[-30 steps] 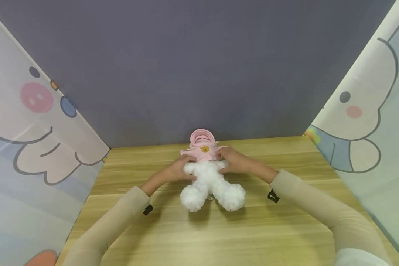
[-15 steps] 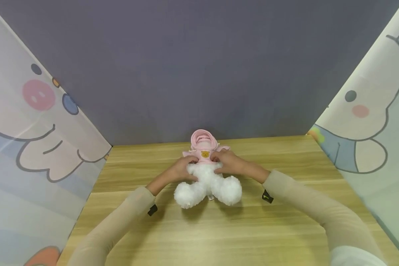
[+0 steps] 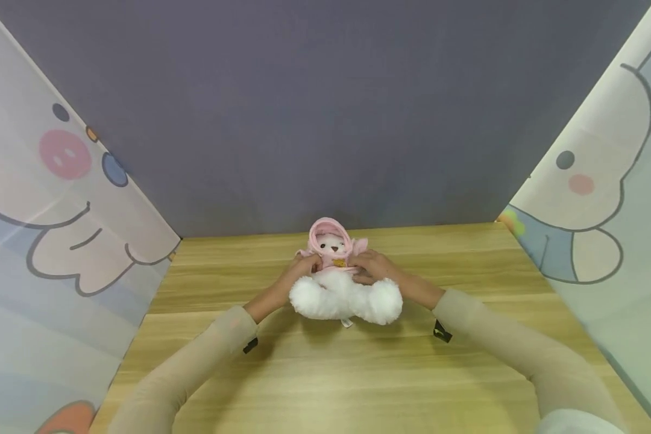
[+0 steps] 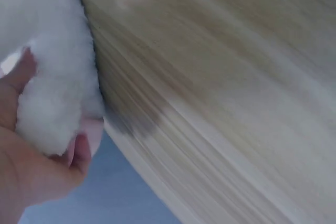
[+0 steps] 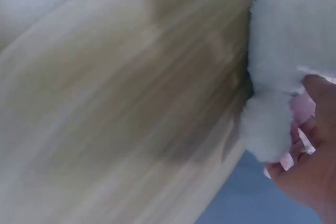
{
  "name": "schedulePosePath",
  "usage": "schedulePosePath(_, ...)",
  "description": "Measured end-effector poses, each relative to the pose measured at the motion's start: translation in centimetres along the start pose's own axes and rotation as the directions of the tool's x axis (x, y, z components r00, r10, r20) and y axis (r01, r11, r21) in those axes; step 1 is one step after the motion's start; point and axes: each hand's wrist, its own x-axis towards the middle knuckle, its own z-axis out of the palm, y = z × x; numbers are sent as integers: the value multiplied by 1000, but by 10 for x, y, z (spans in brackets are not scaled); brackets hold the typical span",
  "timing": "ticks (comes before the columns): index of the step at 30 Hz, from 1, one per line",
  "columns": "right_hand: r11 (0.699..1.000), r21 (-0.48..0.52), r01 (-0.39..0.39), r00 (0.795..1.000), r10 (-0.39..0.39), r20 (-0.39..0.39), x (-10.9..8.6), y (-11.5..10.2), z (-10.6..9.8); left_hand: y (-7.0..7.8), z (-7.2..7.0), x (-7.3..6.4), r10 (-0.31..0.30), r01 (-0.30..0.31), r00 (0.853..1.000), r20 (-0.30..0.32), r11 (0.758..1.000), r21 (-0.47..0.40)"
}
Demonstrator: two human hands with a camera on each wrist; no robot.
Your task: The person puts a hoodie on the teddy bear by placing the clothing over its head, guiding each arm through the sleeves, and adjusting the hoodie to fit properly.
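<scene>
A white fluffy teddy bear (image 3: 340,294) faces up on the table, legs toward me, its face framed by the hood of a small pink hoodie (image 3: 328,261). The hoodie covers its upper body and has a yellow bear print on the chest. My left hand (image 3: 299,271) grips the hoodie's left side; in the left wrist view its fingers curl over the pink hem (image 4: 93,130) beside the white plush (image 4: 55,56). My right hand (image 3: 384,272) pinches the hoodie's right side near the hem, and in the right wrist view white plush (image 5: 268,127) lies by its fingers.
The wooden table (image 3: 325,374) runs back to a dark grey wall (image 3: 325,120) close behind the bear. Cartoon-printed panels stand at left (image 3: 22,259) and right (image 3: 629,313). A small white tag (image 3: 346,323) sticks out beneath the bear.
The hoodie has come down over the bear's head, and the face now shows inside the hood opening. The bear's legs have tipped up and spread, and both hands have shifted with the hem.
</scene>
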Motion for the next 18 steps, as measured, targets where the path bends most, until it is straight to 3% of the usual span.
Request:
schedulePosePath(2, 1000, -11, 17, 999, -16, 30, 3, 0, -6, 6, 1, -5, 38, -33, 997, -61, 997, 76)
schedulePosePath(4, 998, -48, 44, 997, -41, 58, 6, -1, -10, 10, 3, -8, 107, -81, 991, -86, 961, 266)
schedulePosePath(6, 995, -82, 58, 996, -52, 71, 7, -2, -14, 13, 4, -10, 115, -81, 990, -81, 934, 347)
schedulePosePath(7, 994, -94, 56, 996, -50, 72, 9, -3, -15, 12, 4, -10, 123, -86, 989, -84, 934, 346)
schedulePosePath(10, 992, -123, 27, 996, -17, 82, 11, -2, -17, 6, -3, -8, 123, -103, 990, -69, 965, 242)
schedulePosePath(12, 993, -121, -8, 995, 20, 97, 10, -2, -20, -1, -10, -8, 83, -77, 995, -48, 990, 121)
schedulePosePath(15, 993, -91, -73, 988, 84, 127, 8, -6, -27, -10, -23, -11, -36, 37, 999, 33, 998, -41)
schedulePosePath(17, 991, -74, -110, 981, 121, 152, 7, -7, -32, -15, -30, -14, -136, 146, 987, 87, 982, -124)
schedulePosePath(18, 990, -58, -131, 977, 139, 164, 6, -6, -35, -18, -34, -15, -188, 208, 975, 121, 961, -184)
